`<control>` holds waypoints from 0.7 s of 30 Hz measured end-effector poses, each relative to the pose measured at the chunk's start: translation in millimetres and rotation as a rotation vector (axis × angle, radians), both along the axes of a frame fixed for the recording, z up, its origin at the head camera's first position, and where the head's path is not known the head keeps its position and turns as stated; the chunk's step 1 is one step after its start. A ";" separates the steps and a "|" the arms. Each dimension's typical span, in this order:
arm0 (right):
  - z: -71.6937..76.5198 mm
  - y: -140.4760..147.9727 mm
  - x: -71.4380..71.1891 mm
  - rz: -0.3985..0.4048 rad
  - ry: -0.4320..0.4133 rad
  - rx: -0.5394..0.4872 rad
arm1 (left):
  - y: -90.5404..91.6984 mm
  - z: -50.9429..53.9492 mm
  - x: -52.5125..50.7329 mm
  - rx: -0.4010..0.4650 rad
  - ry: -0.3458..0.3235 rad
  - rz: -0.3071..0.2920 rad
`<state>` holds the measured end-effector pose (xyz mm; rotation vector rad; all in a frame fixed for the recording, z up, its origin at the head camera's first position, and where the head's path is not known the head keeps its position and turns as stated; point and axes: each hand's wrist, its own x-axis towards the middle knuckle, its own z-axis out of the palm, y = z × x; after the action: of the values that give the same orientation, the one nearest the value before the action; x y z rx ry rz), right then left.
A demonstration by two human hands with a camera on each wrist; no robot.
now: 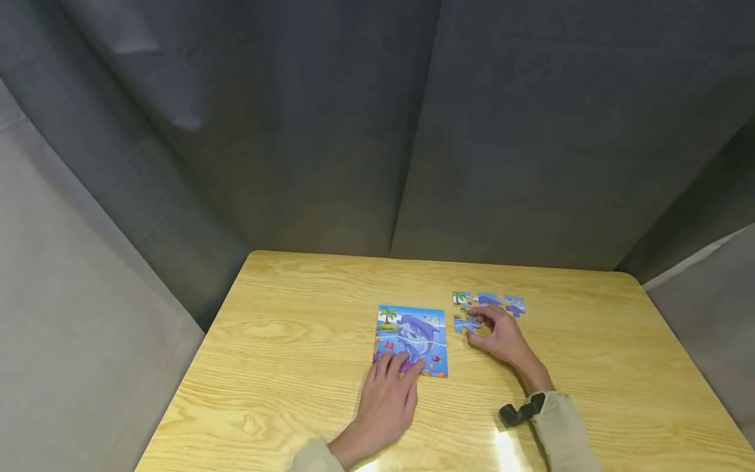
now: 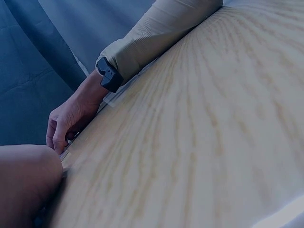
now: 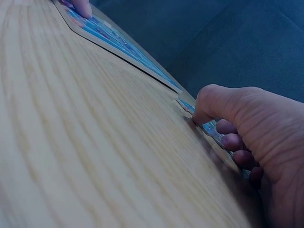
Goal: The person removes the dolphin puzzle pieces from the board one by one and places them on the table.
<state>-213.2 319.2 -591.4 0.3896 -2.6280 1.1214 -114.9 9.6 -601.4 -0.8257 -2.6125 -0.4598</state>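
A dolphin picture board lies flat on the wooden table. My left hand rests at its lower left edge, fingers spread over the picture's bottom. To the right of the board, my right hand has thumb and fingers around a blue puzzle piece lying at table level. Behind that hand are a palm-tree piece, a dolphin piece and another piece. In the right wrist view the right hand bends its thumb and fingertips down at the pieces, whose edges it partly hides.
The wooden table has its far edge against a dark grey curtain. Lighter grey cloth hangs at both sides. A black device is strapped on my right wrist, just above the table.
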 end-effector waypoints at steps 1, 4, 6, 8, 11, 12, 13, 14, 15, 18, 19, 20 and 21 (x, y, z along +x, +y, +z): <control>0.2 0.1 0.1 -0.003 -0.007 0.003 | -0.1 0.0 -0.1 0.001 0.001 -0.001; 0.8 0.1 0.6 -0.011 -0.022 0.013 | -0.2 -0.3 -0.3 0.002 -0.004 -0.002; 0.6 0.3 0.7 -0.011 -0.022 0.013 | -0.3 -0.3 -0.3 0.005 -0.001 -0.002; -0.1 0.7 0.6 -0.010 -0.016 0.017 | -0.4 0.1 -0.1 0.005 -0.003 0.000; -1.5 1.5 0.2 -0.010 -0.010 0.017 | -0.4 0.6 0.2 0.008 -0.005 0.004; -2.0 1.7 0.0 -0.010 -0.009 0.017 | -0.3 1.0 0.4 0.007 -0.006 0.006; -2.4 1.8 -0.2 -0.011 -0.010 0.016 | -0.3 1.2 0.4 0.009 -0.006 0.006; -2.7 1.8 -0.3 -0.012 -0.015 0.014 | -0.3 1.3 0.4 0.011 -0.007 0.006; -3.0 1.8 -0.4 -0.014 -0.018 0.010 | -0.4 1.7 0.6 0.015 -0.006 0.005; -3.2 2.2 -0.8 -0.014 -0.027 0.004 | 0.2 2.7 1.0 0.013 -0.014 0.006; -3.2 2.4 -0.9 -0.014 -0.031 0.000 | 0.2 2.6 0.9 0.013 -0.018 0.006; -3.2 2.7 -0.9 -0.013 -0.031 -0.002 | 0.4 2.6 0.9 0.012 -0.022 0.006; -3.2 3.0 -0.9 -0.011 -0.032 -0.003 | 0.6 2.7 0.9 0.010 -0.026 0.007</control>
<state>-214.1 322.2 -594.6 0.3586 -2.6528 1.1365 -114.1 10.1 -598.8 -0.8126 -2.6340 -0.4852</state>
